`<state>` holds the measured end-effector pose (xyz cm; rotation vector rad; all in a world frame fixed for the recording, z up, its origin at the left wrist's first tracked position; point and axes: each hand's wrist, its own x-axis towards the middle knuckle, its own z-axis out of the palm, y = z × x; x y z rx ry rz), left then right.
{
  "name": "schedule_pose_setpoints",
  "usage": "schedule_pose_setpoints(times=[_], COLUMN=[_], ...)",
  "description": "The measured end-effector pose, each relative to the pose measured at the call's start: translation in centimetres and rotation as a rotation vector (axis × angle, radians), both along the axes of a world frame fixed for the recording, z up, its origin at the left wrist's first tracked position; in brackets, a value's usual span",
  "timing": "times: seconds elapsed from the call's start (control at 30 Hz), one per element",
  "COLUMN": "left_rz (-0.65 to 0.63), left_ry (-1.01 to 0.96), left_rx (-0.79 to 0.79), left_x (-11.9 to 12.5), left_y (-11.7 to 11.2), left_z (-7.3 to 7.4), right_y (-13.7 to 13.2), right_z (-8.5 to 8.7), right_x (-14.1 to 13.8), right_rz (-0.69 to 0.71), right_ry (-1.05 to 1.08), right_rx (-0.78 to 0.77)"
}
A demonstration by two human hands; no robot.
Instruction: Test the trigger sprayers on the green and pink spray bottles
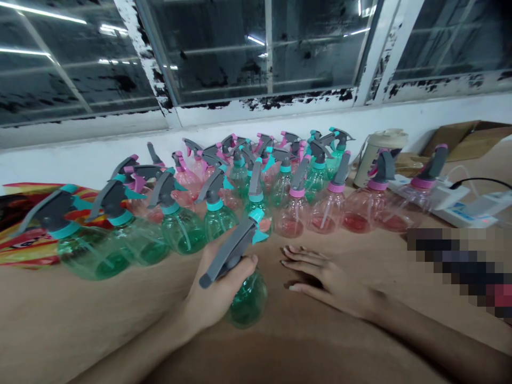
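My left hand (216, 288) is wrapped round the neck of a green spray bottle (248, 296) with a grey trigger and teal nozzle, holding it upright on the brown table (80, 320). My right hand (320, 274) lies flat on the table just to the right of that bottle, fingers stretched out and holding nothing. Behind both hands stand several green spray bottles (182, 226) and several pink spray bottles (292, 213) in rows.
A white wall under a window runs behind the bottles. A beige jug (378, 152) stands at the back right, with a white power strip (452, 205) and a cardboard box (468, 136) beside it. A red and yellow bag (24, 229) lies at the left.
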<state>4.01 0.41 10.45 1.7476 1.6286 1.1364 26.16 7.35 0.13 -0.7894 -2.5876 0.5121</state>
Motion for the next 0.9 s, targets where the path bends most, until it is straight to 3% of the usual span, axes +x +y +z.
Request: schedule_pose_setpoints(times=[0.23, 0.47, 0.67, 0.9], left_rz=[0.024, -0.083, -0.024, -0.041], left_ry=[-0.023, -0.120, -0.130, -0.103], left_rx=[-0.008, -0.093, -0.065, -0.029], left_x=[-0.45, -0.27, -0.21, -0.17], left_y=[0.09, 0.29, 0.30, 0.29], left_z=[-0.50, 0.00, 0.06, 0.22], right_y=[-0.14, -0.07, -0.07, -0.18], right_z=[0.39, 0.23, 0.24, 0.53], right_x=[-0.13, -0.09, -0.07, -0.06], right_rz=[-0.011, -0.002, 0.010, 0.006], right_ry=[-0.004, 0.025, 0.027, -0.012], right_rx=[-0.017, -0.010, -0.006, 0.007])
